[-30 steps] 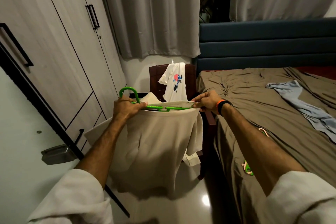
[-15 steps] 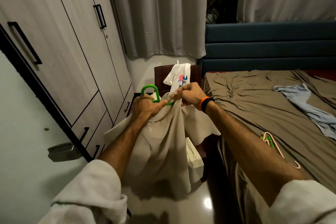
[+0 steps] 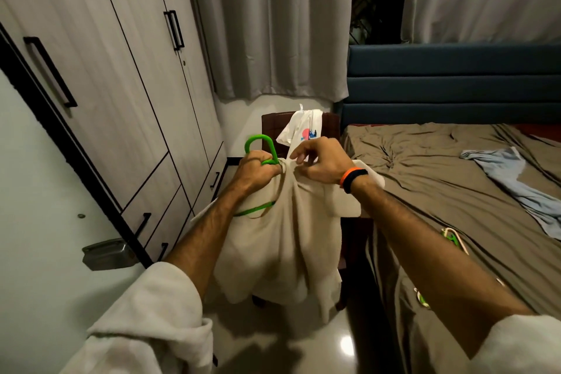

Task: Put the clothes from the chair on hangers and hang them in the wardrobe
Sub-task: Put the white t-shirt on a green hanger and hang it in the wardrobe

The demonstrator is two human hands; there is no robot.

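A beige garment point(image 3: 282, 240) hangs in front of me, bunched at its top. My left hand point(image 3: 256, 171) grips the green hanger point(image 3: 261, 146) at the base of its hook; one hanger arm shows through the cloth lower left. My right hand point(image 3: 321, 165) pinches the garment's top edge just right of the hook. Behind them a dark brown chair point(image 3: 273, 124) carries a white printed T-shirt point(image 3: 303, 130) over its backrest. The wardrobe point(image 3: 121, 70) stands at the left with its doors closed.
A bed with an olive sheet point(image 3: 440, 191) fills the right side, a light blue garment point(image 3: 516, 185) lying on it. Spare hangers point(image 3: 452, 237) lie near the bed's left edge. Grey curtains point(image 3: 282, 24) hang behind. A door with a metal latch point(image 3: 106, 253) is at lower left.
My right hand has slid left along the hanger until it sits next to the left hand, gathering the garment's spread top into a bunch at the hook. The view has shifted slightly right.
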